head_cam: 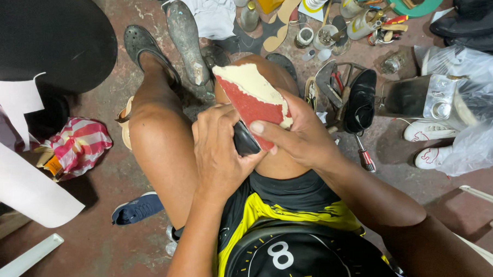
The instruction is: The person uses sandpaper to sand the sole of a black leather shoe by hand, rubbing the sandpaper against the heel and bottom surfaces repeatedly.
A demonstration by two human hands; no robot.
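While both hands grip it, the red sole [253, 103] points up-left, away from the person.

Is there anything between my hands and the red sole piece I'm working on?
Nothing visible. The right hand grips the red sole piece directly, and the left hand presses a black shoe part against its lower edge, over the knee.
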